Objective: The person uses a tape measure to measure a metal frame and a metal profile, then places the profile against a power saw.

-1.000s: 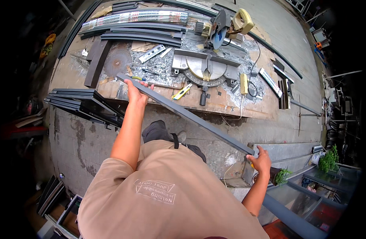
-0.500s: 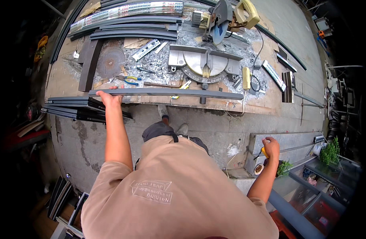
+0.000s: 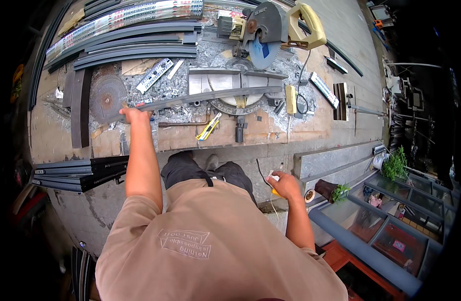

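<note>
My left hand is closed around the left part of a long grey metal bar. The bar slants across the bench, and its right part lies over the base of a mitre saw. The saw's head, with its round blade, is raised above the base. Close to my body on the right, my right hand is closed on a small yellow thing. Its kind is unclear, and a thin black strip shows beside it. A yellow utility knife and an L-shaped wrench lie in front of the bar.
Stacked grey profiles cover the back left of the bench. A loose round saw blade lies near a dark upright block. Metal scraps surround the saw. More dark profiles stick out below the bench's left front edge. A potted plant stands right.
The grey bar has gone from the bench's front edge to over the saw base, carried by my left hand. My right hand has come inward. The bench now appears nearer and farther left.
</note>
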Tool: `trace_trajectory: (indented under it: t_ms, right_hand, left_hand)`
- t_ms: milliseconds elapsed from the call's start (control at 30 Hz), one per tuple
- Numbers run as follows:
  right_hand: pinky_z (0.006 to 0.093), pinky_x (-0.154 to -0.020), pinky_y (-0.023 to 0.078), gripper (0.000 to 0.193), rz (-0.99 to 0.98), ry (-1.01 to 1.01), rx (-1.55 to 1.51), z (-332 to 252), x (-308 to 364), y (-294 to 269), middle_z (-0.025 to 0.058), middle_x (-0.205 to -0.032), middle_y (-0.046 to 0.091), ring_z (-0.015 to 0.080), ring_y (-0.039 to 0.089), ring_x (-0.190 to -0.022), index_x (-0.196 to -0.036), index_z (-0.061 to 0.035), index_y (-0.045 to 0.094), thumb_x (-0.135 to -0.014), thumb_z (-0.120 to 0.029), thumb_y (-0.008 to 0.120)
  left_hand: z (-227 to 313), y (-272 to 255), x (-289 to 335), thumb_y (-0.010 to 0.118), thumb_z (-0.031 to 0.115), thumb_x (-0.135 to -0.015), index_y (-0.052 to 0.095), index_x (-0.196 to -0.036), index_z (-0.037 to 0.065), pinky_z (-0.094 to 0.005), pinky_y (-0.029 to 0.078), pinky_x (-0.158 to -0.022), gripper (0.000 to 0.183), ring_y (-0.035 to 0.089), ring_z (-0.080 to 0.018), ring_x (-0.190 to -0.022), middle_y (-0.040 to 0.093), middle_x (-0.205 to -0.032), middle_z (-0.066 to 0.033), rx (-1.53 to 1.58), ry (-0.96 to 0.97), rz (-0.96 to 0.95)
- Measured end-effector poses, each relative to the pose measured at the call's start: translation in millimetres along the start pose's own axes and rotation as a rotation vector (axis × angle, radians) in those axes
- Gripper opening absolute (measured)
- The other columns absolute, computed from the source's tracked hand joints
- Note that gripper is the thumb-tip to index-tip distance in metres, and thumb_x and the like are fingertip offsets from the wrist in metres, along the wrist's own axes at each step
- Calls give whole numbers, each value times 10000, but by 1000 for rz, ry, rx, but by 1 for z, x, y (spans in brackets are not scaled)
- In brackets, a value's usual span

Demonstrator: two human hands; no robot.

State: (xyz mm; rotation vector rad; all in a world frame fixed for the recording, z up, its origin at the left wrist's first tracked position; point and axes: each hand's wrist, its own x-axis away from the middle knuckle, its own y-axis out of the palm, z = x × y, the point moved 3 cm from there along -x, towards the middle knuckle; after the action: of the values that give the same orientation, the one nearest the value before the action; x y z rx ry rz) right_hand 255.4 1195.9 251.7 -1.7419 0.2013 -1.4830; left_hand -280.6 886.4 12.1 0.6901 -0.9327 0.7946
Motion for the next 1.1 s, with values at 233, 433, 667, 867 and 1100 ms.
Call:
trace_trajectory:
  t_ms: [233,433,667,867,1100]
  right_hand:
    - [461,-989,578,717,-111,-94,-116,-16,-9,3,237,-1117,794,411,745,-1122,-1313,-125,771,-936,-727,673]
    - [456,-984,563,693,-205,-331,-297,-26,-43,-11,230,-1133,788,398,747,-1100,-1285,-100,768,-955,-701,668]
    - [445,-922,568,608,-254,-422,-260,6,-91,-41,215,-1088,788,367,752,-1031,-1267,-113,772,-963,-636,715]
    - [383,-805,556,533,-321,-454,-192,47,-142,-54,137,-940,751,228,705,-874,-1229,-45,762,-996,-524,749]
    - [346,-747,542,465,-332,-478,-40,41,-167,-71,89,-884,737,168,670,-795,-1233,-23,761,-1009,-431,763]
  left_hand:
    - [-38,33,-2,332,570,-1150,382,-1608,69,-765,283,-1224,681,464,-447,-1481,393,-1653,-246,-176,-99,-337]
    - [-45,21,1,525,491,-1131,172,-1701,29,-660,250,-1297,814,187,-362,-1664,263,-1744,-233,-303,-167,-580]
    - [-53,-76,62,557,389,-1141,283,-1678,40,-561,435,-1240,696,417,-356,-1562,354,-1709,-226,-306,79,-548]
    - [-67,-279,54,607,307,-1119,587,-1479,70,-397,606,-988,431,682,-201,-1065,691,-1236,-69,-253,315,-189]
    - [-181,-530,60,599,261,-1071,651,-1380,112,-352,578,-796,348,687,-202,-905,719,-1134,-53,-761,-74,264]
